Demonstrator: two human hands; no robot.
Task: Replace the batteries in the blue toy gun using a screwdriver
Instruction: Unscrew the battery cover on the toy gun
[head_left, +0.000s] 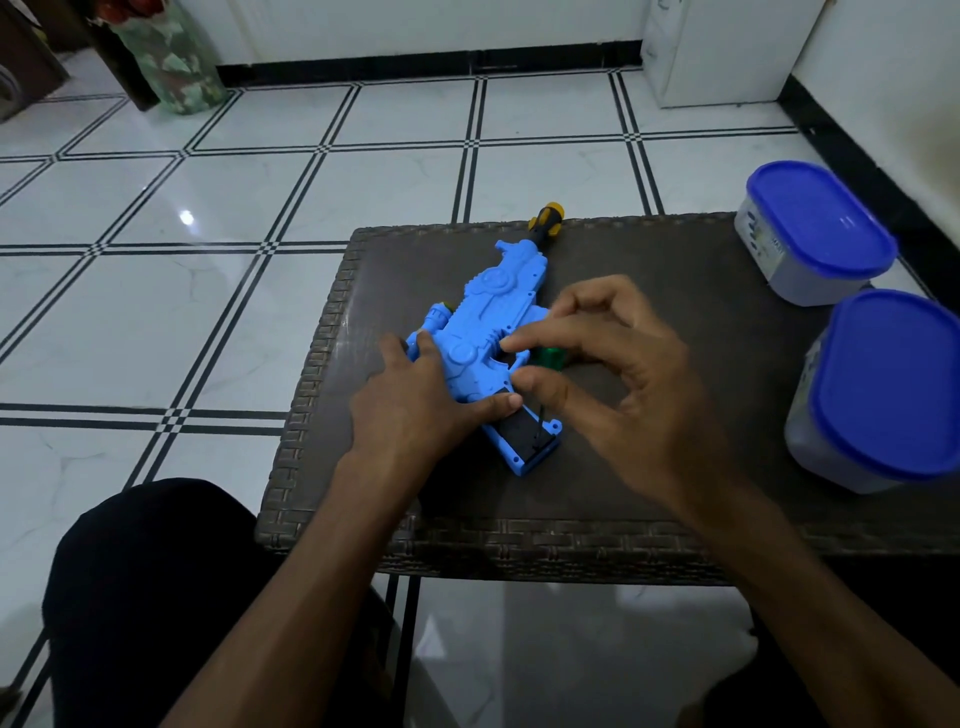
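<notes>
Two hands worked over the blue toy gun (480, 338), which lay flat near the centre of the frame on a dark woven tabletop (675, 249), its muzzle pointing toward the upper edge and its grip toward the lower right. The left hand (415, 400) pressed down on the gun's body with fingers spread flat, gripping nothing. The right hand (613, 384) pinched the green handle of a screwdriver (548, 358) between thumb and forefinger; its thin dark shaft ran down to the grip, where a black battery cover (524, 431) showed. A second tool with a yellow-and-black handle (545, 221) lay at the far edge of the tabletop, just beyond the muzzle. Two tubs with blue lids stood at the right of the frame, one farther away (815, 228), one nearer (893, 384). White floor tiles (208, 218) filled the left.
</notes>
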